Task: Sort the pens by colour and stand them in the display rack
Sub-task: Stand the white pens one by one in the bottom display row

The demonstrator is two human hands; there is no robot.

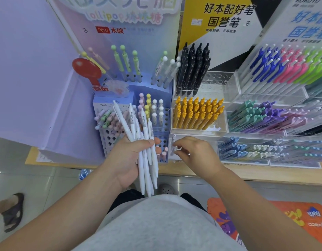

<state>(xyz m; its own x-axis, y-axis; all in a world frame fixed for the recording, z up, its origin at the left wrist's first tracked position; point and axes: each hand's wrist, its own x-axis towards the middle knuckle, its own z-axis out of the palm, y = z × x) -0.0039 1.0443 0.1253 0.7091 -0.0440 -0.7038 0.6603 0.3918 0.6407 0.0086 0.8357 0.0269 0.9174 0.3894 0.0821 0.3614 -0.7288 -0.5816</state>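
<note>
- White pens (144, 140): bundle clamped in left grip (128, 156), before the desk (265, 172).
- The right grip (194, 153) pinches single pen (173, 144) at clear rack's (198, 132) front compartment.
- Step: likely seating whites; next calls for upright alignment.

Head-worn wide view, looking steeply down — close over display rack (198, 131)

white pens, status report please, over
Left hand grips white pens in a bundle. Right hand at clear rack front compartment, curled, grasp unclear. No obstruction seen.
</note>
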